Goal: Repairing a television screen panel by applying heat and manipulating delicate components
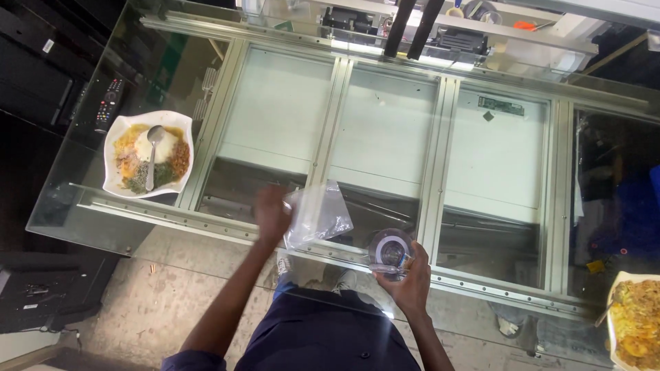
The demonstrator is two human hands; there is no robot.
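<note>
My left hand [271, 213] grips the edge of a clear, crumpled plastic bag [320, 216] that lies on the glass table [385, 124]. My right hand [409, 282] holds a small clear round container [390, 251] near the table's front edge, just right of the bag. The bag looks empty. A white square plate [110, 175] of mixed food with a metal spoon [152, 154] resting in it sits on the table at the far left, well away from both hands.
A black remote control [108, 103] lies behind the white plate. Another plate of yellowish food [636, 323] shows at the right edge. Metal frame rails [440, 165] run under the glass. Tools and clutter sit along the far edge.
</note>
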